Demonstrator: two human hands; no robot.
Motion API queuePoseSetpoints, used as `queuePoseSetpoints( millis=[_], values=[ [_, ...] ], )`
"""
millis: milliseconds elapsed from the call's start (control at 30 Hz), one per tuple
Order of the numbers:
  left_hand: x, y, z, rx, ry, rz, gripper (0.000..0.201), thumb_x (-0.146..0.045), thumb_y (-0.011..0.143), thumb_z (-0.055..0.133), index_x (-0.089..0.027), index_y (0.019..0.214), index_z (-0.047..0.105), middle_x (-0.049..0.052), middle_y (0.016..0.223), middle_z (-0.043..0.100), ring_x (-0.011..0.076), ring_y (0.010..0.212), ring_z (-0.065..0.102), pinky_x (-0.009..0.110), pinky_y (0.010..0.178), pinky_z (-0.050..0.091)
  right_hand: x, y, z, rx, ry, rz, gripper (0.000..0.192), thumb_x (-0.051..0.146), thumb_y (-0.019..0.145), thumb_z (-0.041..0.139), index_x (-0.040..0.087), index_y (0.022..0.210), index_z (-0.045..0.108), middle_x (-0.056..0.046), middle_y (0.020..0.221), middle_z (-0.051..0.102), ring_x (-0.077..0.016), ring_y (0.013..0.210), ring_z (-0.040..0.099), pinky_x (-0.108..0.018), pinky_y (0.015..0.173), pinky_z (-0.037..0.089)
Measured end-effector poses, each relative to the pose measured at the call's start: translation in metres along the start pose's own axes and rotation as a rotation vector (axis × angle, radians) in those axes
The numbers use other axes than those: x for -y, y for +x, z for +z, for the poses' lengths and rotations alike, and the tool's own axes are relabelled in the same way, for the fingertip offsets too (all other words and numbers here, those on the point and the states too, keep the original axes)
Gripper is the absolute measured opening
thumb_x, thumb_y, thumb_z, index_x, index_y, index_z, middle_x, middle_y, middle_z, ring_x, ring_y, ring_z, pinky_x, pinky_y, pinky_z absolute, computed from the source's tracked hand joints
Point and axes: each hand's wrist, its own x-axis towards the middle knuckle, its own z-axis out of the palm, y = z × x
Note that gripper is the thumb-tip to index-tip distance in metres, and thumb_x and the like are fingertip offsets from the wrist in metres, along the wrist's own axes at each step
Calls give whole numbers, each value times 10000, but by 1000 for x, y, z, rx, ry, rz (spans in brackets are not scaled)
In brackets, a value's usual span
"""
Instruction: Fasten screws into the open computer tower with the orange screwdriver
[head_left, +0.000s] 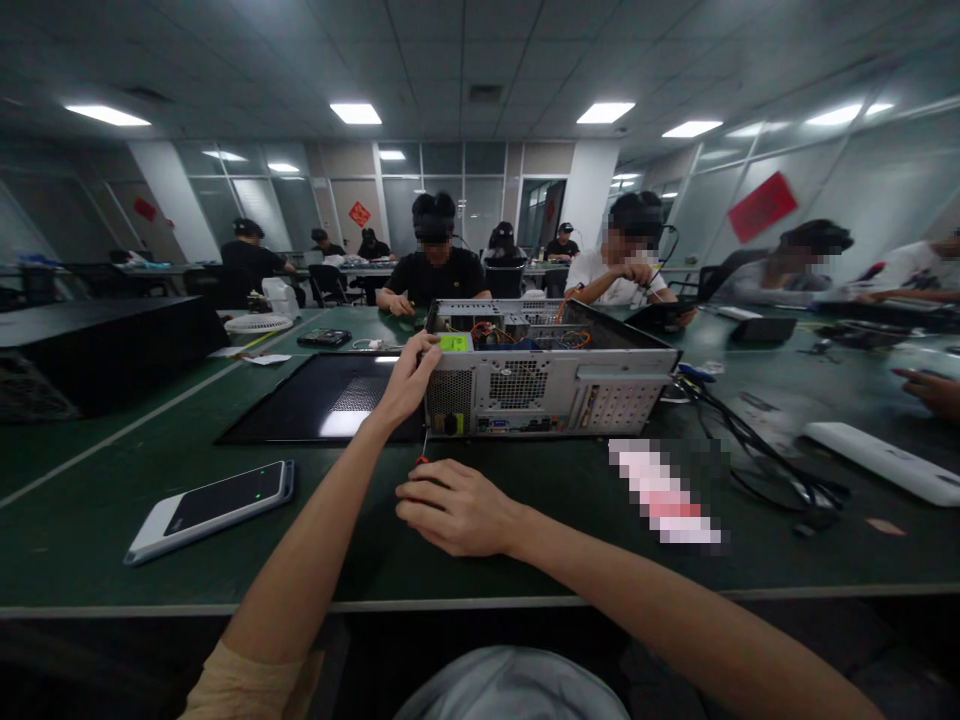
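Note:
An opened desktop computer case (551, 368) lies on its side with its rear panel facing me. Inside its left end sits a power supply (454, 343) with a bright green label. My left hand (409, 380) is closed over the case's top left corner, fingertips beside that label; the thumb is partly hidden. Low in front of the same corner, my right hand (457, 508) is wrapped round a screwdriver (423, 460). Only a bit of red handle and the thin shaft show, pointing at the lower left of the rear panel. Whether the tip touches a screw I cannot tell.
A black side panel (300, 400) lies left of the case, with a phone-like device (217, 508) nearer me. Black cables (780, 470) and a white bar-shaped object (885, 463) lie right. Another black case (112, 350) stands far left. Co-workers sit opposite.

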Motion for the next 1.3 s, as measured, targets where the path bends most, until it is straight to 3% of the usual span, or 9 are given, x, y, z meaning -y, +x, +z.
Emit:
queuePoseSetpoints(
  millis=[167, 300, 367, 433, 533, 633, 833, 1100, 1300],
  values=[
    [2, -2, -1, 35, -43, -24, 221, -389, 925, 485, -201, 1033, 531, 120, 1380, 519, 228, 1335, 440, 400, 1142, 300, 15, 4, -9, 194, -65, 76, 291, 218, 977, 486, 261, 1246, 589, -82, 1244, 574, -168, 928, 548, -286, 740, 484],
    [5, -18, -19, -18, -42, -89, 551, -414, 836, 615, -230, 1327, 448, 133, 1500, 382, 264, 1354, 411, 394, 989, 458, 42, 13, -13, 256, -40, 397, 357, 196, 946, 500, 295, 1283, 563, -120, 1322, 490, -221, 997, 554, -315, 724, 512],
    [4, -33, -36, -43, -2, -183, 502, -417, 808, 631, -221, 1257, 524, 122, 1372, 518, 257, 1207, 537, 365, 869, 506, 56, 17, -10, 246, -16, 564, 404, 158, 922, 512, 313, 1293, 556, -122, 1287, 487, -224, 977, 567, -325, 723, 519],
    [2, -49, -53, 86, 62, -408, 397, -483, 786, 636, -180, 1041, 627, 93, 1050, 672, 209, 877, 639, 305, 685, 505, 66, 21, -5, 221, -7, 670, 442, 127, 896, 532, 315, 1295, 551, -124, 1285, 476, -210, 933, 582, -328, 726, 520],
    [-8, -70, -69, 456, 73, -782, 532, -662, 723, 643, -147, 854, 667, 72, 775, 685, 153, 540, 562, 265, 454, 385, 75, 24, 2, 183, -20, 770, 463, 109, 891, 538, 327, 1299, 540, -114, 1244, 492, -185, 876, 591, -316, 731, 509],
    [-16, -79, -65, 571, 25, -909, 639, -763, 664, 644, -141, 804, 693, 52, 673, 662, 116, 446, 500, 245, 402, 303, 76, 24, 6, 187, -36, 779, 446, 101, 902, 527, 330, 1284, 546, -85, 1098, 550, -185, 834, 587, -316, 725, 494],
    [-12, -68, -36, 663, 10, -885, 531, -653, 559, 799, -165, 564, 590, -23, 436, 509, 81, 372, 406, 230, 394, 297, 75, 23, 4, 191, -25, 756, 370, 150, 930, 526, 284, 1274, 545, -70, 981, 601, -217, 864, 572, -337, 741, 481],
    [0, -71, -35, 650, -304, -987, 424, -538, 622, 808, -149, 663, 642, 14, 585, 622, 106, 501, 543, 219, 470, 390, 72, 20, 8, -88, -31, 864, 283, 372, 989, 522, 189, 1200, 567, -91, 994, 632, -206, 864, 609, -298, 697, 499],
    [3, -78, -32, 608, -403, -1050, 369, -468, 707, 783, -122, 814, 715, 78, 795, 728, 123, 600, 617, 228, 532, 449, 73, 15, 11, -175, -63, 692, 84, 237, 969, 565, 176, 967, 622, -81, 1001, 671, -187, 858, 620, -283, 708, 503]
  ],
)
